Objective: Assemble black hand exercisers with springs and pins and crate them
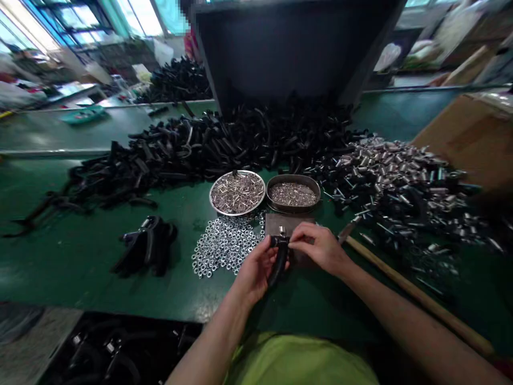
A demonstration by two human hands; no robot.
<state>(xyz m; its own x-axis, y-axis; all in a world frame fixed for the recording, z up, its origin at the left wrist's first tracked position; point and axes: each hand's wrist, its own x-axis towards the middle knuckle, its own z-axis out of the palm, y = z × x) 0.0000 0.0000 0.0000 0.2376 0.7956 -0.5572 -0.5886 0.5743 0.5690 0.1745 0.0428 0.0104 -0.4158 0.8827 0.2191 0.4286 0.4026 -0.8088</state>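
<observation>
Black handle [281, 259], below the frame's centre, needs the left grip [256, 267] clamped steady around it while the right grip [319, 248], pinched together, contents unclear, works squarely at its top end.

Workshop — green workbench [76, 246], heaped black parts [240, 139], metal nuts [225, 247]

No text, labels, brands, numbers or signs are being shown legibly anywhere in frame, from upper left corner to lower right.
</observation>
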